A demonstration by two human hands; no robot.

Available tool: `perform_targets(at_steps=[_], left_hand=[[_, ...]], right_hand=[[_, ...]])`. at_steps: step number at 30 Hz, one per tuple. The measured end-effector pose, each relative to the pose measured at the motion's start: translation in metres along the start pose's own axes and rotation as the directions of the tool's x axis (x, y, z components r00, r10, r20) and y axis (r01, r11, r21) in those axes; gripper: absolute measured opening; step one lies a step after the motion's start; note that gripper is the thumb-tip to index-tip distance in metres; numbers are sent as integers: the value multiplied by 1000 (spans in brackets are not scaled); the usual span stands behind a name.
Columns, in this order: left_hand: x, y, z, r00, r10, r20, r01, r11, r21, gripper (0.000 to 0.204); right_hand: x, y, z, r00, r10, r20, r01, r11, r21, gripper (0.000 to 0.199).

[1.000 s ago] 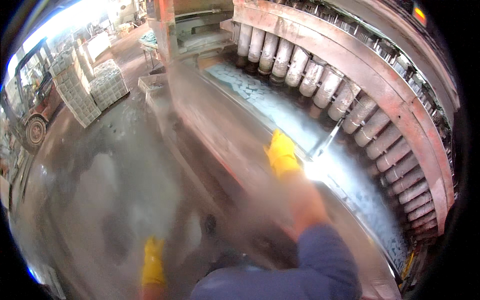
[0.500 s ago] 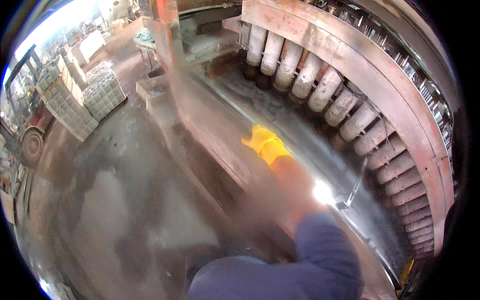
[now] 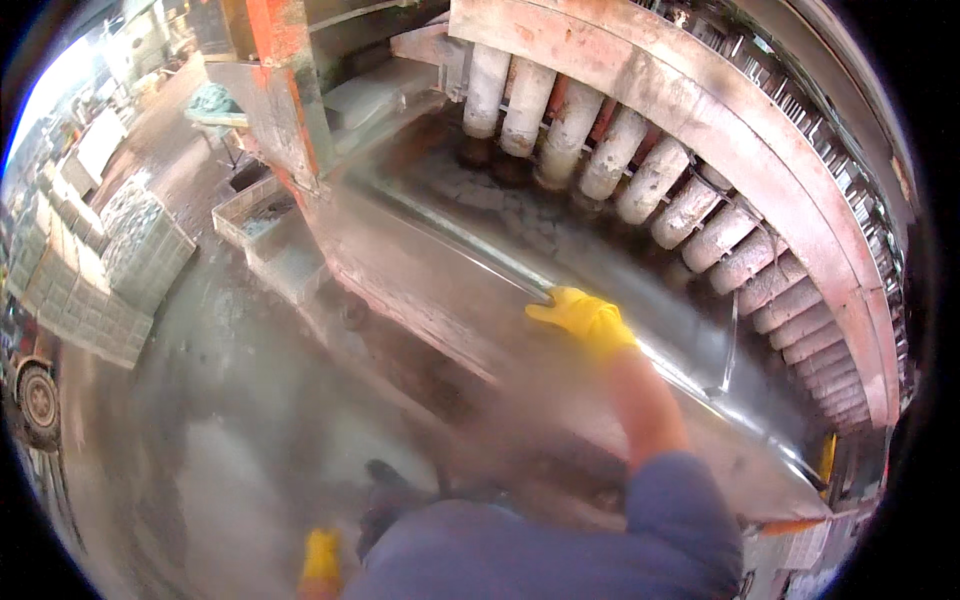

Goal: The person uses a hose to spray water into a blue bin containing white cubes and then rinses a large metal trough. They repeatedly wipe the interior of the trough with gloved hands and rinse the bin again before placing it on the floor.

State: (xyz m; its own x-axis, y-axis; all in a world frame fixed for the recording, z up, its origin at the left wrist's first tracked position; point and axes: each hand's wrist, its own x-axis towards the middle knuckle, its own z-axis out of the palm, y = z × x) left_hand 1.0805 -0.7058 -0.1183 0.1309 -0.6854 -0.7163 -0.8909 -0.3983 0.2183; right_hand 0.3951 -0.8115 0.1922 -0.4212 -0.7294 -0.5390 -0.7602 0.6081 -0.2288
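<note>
In a yellow glove, my right hand (image 3: 588, 322) is over the long metal rail (image 3: 460, 240) of a large machine. Its thumb lies on the near side of the rail and its fingers lie across the far side, closed over it. My left hand (image 3: 322, 556), also in a yellow glove, hangs low at the bottom edge, away from the machine; its fingers are too blurred to make out. Beyond the rail is a dark, wet-looking bed (image 3: 520, 220). A thin metal rod (image 3: 730, 345) stands up from this bed, to the right of my right hand.
A row of stout grey cylinders (image 3: 612, 150) hangs under a curved reddish beam (image 3: 690, 95). An orange post (image 3: 285, 95) rises at the machine's far end. Left of it are a crate (image 3: 258, 220), stacked pale blocks (image 3: 85, 285) and a vehicle wheel (image 3: 38, 400) on the wet floor.
My view has shifted, and the scene has slid left in the left part. My right hand appears further right and lower, still at the rail. The left glove has come into view.
</note>
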Motion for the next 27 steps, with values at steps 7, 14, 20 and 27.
perform_targets(at_steps=[7, 14, 20, 27], left_hand=[[143, 197, -184, 841, 443, -310, -409, 896, 173, 71], [157, 403, -170, 638, 761, -113, -766, 643, 3, 60], [90, 534, -198, 260, 953, -158, -960, 272, 62, 48], [136, 698, -259, -148, 935, -323, -963, -63, 262, 44]], right_hand=[[-16, -27, -6, 967, 19, -252, 1, 997, 80, 72], [4, -27, -34, 961, 65, -267, -34, 992, 122, 63], [21, -11, -47, 971, 95, -220, -58, 984, 169, 68], [64, 43, -29, 861, -36, -508, 188, 949, 252, 46]])
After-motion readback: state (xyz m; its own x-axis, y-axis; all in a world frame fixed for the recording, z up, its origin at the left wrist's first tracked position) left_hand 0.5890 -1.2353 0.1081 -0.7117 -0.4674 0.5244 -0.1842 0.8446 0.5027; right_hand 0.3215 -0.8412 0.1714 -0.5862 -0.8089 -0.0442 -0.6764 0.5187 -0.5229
